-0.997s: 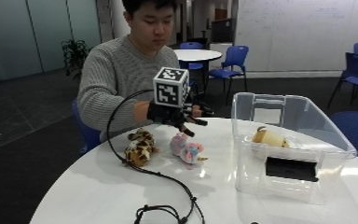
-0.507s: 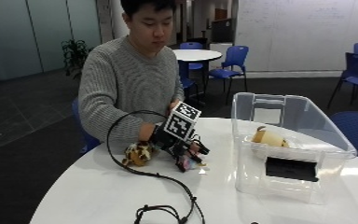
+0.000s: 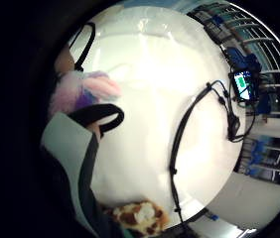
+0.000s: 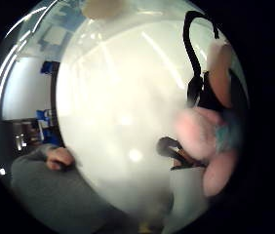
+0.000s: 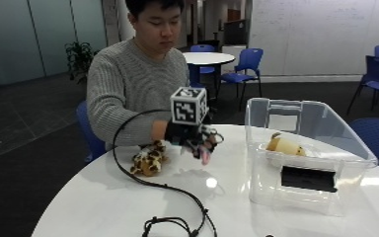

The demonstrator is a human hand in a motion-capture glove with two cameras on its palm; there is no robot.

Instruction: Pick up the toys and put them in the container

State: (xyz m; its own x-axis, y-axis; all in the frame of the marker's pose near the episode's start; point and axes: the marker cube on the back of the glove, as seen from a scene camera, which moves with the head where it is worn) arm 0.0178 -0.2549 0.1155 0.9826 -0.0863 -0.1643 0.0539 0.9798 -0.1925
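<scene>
Gripping pink plush toy (image 5: 205,154) above white table (image 5: 110,207), right hand (image 5: 188,139), no readable writing

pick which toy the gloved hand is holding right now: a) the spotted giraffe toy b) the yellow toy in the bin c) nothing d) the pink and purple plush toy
d: the gloved right hand grips the pink and purple plush toy above the table, while the spotted giraffe toy lies on the table and the yellow toy sits in the clear bin.
</scene>
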